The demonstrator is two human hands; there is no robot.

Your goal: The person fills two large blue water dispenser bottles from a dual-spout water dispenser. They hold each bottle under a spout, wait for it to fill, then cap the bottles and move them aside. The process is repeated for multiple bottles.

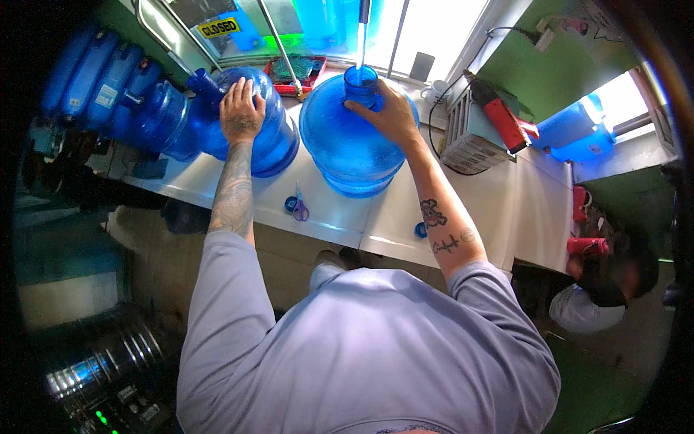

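A large round blue water jug [352, 146] stands on the white tiled counter, its open neck [360, 81] under a clear vertical stream or tube from a dark-topped spout [365, 11]. My right hand [387, 111] grips this jug's neck from the right. My left hand [242, 111] rests, fingers extended, on the shoulder of a second blue jug [271, 135] to the left, just right of another jug's neck [200, 81]. Purple-handled scissors [300, 210] and a blue cap [291, 204] lie near the counter's front edge. Another blue cap [421, 230] lies beside my right forearm.
Several blue jugs [103, 92] line the left. A red basket [298, 87] sits behind, near metal pipes [276, 40]. At right, a red heat gun [501, 119] lies on a grey box [466, 135] near a white mug [435, 92]. A person [591, 306] is at far right.
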